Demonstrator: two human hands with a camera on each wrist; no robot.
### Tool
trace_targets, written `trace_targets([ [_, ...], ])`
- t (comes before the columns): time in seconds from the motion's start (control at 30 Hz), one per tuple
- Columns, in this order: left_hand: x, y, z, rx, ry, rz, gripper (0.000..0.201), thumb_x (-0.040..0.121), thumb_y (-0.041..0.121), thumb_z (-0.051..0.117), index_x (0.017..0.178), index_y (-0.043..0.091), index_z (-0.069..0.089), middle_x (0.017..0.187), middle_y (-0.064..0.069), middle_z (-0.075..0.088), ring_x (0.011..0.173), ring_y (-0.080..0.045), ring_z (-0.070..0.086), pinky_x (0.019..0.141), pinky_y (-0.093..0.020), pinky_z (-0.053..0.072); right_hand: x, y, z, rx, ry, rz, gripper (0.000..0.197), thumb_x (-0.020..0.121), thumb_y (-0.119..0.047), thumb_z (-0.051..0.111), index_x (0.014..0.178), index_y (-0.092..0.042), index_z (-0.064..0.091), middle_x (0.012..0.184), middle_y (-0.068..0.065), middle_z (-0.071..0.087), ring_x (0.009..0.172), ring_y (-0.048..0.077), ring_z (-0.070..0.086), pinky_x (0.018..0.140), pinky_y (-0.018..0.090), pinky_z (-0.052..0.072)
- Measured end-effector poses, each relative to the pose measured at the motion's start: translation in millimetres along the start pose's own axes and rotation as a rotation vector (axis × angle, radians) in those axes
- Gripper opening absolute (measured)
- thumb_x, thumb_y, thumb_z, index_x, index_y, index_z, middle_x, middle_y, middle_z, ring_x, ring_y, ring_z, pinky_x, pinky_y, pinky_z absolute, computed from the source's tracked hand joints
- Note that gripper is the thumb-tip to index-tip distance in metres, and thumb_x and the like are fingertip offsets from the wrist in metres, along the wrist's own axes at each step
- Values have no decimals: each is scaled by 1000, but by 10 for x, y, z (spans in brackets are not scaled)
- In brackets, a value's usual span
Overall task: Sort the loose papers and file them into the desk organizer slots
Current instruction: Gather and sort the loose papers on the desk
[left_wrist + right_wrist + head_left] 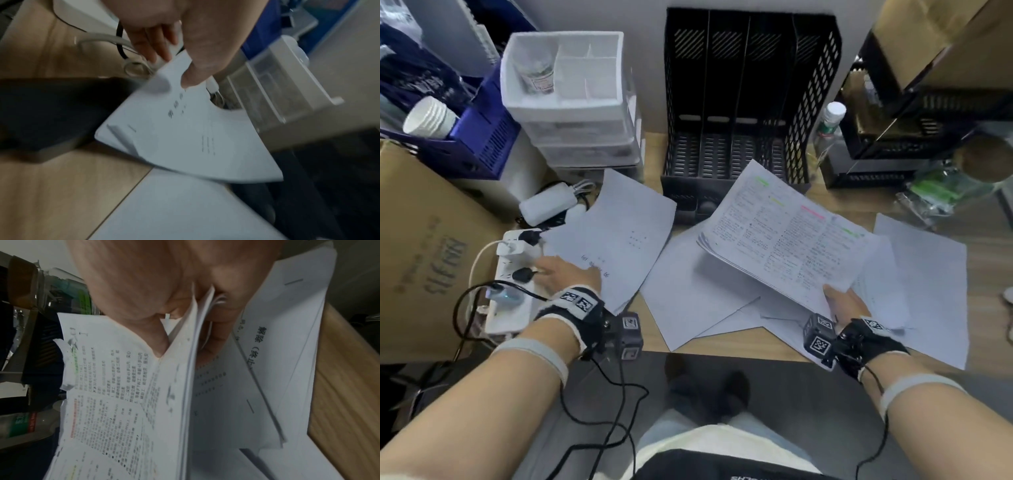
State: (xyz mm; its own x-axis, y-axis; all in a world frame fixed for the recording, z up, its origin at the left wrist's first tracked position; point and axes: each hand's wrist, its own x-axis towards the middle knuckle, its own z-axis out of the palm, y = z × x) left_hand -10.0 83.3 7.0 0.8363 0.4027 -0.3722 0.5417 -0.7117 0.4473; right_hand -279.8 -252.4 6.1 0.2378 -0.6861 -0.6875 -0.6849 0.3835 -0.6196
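Observation:
A black desk organizer [750,102] with several upright slots stands at the back centre; its slots look bare. My right hand [842,303] grips a thick stack of printed pages with coloured highlights [787,236], lifted off the desk; thumb on top, fingers below [156,331]. My left hand [565,274] pinches the near corner of a thin, mostly blank set of sheets [616,240] at the left, the thumb [197,76] pressing on top of the sheets [185,138]. More loose white sheets [698,301] lie flat on the wooden desk [739,339] between and under both stacks.
A white power strip [510,284] with plugs and cables lies by my left hand. White drawer unit [571,102] and blue basket [479,137] stand at back left, a cardboard box [424,253] at far left. Bottles [828,126] and a black rack [921,113] crowd the right.

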Motion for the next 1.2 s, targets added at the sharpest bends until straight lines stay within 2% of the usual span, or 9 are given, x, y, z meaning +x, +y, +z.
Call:
trace_targets([
  [0.2,-842,-108,618,88,-142,658,39,82,14,74,111,6,49,125,-17,43,94,-38,59,84,-44,53,104,159,-119,130,-1,10,23,92,-28,61,115,-25,62,89,-3,68,70,21,60,82,38,50],
  [0.33,-1183,-193,992,262,-375,957,48,87,20,70,132,12,56,149,-11,36,130,-31,50,108,-43,45,158,241,-203,158,-45,37,14,88,-32,65,99,-24,67,81,-6,69,88,26,68,96,54,47],
  [0.43,-1271,-250,1210,646,-514,947,86,80,53,73,151,26,33,168,-10,12,155,-29,13,123,-51,22,265,334,-315,128,-72,75,21,77,-43,69,90,-26,67,95,2,72,101,35,66,96,64,43],
  [0.53,-1330,-264,1277,809,-496,892,101,74,62,73,154,39,15,169,-3,-3,157,-27,-2,118,-66,16,437,488,-425,118,-96,87,46,59,-58,71,94,-28,67,113,9,70,104,42,66,91,63,47],
  [0.67,-1366,-131,1180,897,-501,932,92,82,45,74,154,37,17,169,-7,6,155,-30,12,118,-65,21,294,435,-443,162,-52,40,41,90,-34,64,128,-19,59,121,10,67,110,39,64,95,44,51],
  [0.77,-1396,-117,1127,1052,-454,980,98,83,25,68,158,30,6,169,-10,6,156,-29,11,122,-60,10,307,487,-490,243,-65,52,39,87,-33,66,125,-24,63,104,0,74,91,32,71,92,54,52],
  [0.83,-1437,-156,1098,1101,-454,1012,95,87,10,61,159,24,2,168,-15,1,156,-34,6,123,-52,18,350,501,-513,300,-57,48,36,88,-30,66,123,-23,64,100,1,75,87,31,72,88,54,55],
  [1.03,-1338,23,888,951,-470,973,67,90,-1,49,146,36,46,145,-5,53,128,-30,56,101,-41,50,247,349,-601,377,-118,17,35,97,-21,56,132,-18,56,113,1,67,84,19,67,64,29,51],
  [1.2,-1133,202,500,233,-535,816,24,95,8,53,93,26,70,95,-3,72,93,-28,66,83,-33,49,316,289,-707,425,-138,-14,37,97,-26,56,131,-13,56,109,8,64,61,17,66,50,23,49],
])
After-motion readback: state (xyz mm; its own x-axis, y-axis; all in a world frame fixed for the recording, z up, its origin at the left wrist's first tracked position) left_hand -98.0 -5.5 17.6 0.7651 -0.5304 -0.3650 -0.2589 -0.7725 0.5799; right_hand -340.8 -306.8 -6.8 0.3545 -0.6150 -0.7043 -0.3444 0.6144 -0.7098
